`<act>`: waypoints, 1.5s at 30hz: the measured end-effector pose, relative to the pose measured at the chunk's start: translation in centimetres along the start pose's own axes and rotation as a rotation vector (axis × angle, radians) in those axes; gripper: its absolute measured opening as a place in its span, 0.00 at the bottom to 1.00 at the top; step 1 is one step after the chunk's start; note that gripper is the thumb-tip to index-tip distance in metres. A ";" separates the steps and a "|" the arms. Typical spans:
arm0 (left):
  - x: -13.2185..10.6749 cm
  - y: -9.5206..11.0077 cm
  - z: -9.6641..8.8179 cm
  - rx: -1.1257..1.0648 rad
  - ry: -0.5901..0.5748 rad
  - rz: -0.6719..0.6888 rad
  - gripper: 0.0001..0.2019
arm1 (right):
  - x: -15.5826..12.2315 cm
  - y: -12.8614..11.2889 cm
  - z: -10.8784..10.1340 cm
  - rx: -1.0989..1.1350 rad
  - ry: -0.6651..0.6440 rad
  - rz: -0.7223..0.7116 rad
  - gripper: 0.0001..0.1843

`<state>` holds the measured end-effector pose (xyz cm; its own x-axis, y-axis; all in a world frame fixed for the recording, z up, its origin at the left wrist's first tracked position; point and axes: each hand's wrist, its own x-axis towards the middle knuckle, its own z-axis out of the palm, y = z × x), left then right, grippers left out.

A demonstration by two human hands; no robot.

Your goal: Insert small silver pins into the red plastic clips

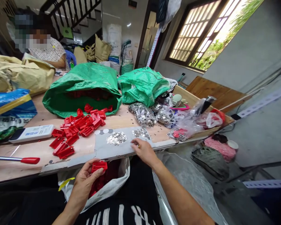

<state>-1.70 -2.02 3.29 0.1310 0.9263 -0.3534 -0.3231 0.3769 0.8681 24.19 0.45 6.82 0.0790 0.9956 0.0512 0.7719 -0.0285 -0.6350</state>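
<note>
My left hand (86, 177) grips a red plastic part (99, 166), box-shaped with a hollow side, above the open white sack (121, 176) at my lap. Similar red parts lie inside that sack. My right hand (142, 150) is at the grey mat's front edge, fingers drawn together; what they hold, if anything, is too small to name. Just beyond it sits a small pile of tiny metal pieces (141, 133). A larger heap of shiny flat metal pieces (116, 138) lies to its left on the grey mat (103, 150). Several loose red parts (81, 123) are piled on the table further left.
A green woven sack (84, 75) opens toward me, with a second green sack (142, 82) beside it. Bags of metal pieces (142, 115) and a cluttered wooden tray (222, 123) stand right. A white-and-black device (34, 133) and red-handled rod (30, 160) lie left. Another person (52, 51) sits across.
</note>
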 end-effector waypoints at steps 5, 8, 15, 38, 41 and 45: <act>0.0 0.1 0.5 0.010 0.009 -0.025 0.29 | 1.9 4.4 -3.1 -0.394 0.197 0.222 0.07; 0.0 -0.1 0.9 0.021 0.011 -0.002 0.28 | 2.6 5.1 -3.0 -0.424 0.200 0.228 0.07; 0.2 -0.5 0.5 0.062 0.037 0.083 0.25 | 3.3 5.2 -2.1 -0.469 0.223 0.242 0.08; 0.2 1.5 1.9 0.309 -0.031 0.357 0.17 | -2.9 -6.2 2.7 0.405 -0.107 -0.183 0.08; -0.1 1.7 1.8 0.369 -0.003 0.407 0.17 | -3.2 -7.2 3.4 0.348 -0.104 -0.213 0.06; -0.4 1.9 1.7 0.435 0.029 0.457 0.17 | -3.2 -7.4 3.7 0.277 -0.074 -0.256 0.05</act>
<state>-0.79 -1.67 5.69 0.0421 0.9957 0.0824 0.0708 -0.0852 0.9938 15.83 -2.14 8.51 -0.1478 0.9713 0.1864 0.5599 0.2375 -0.7938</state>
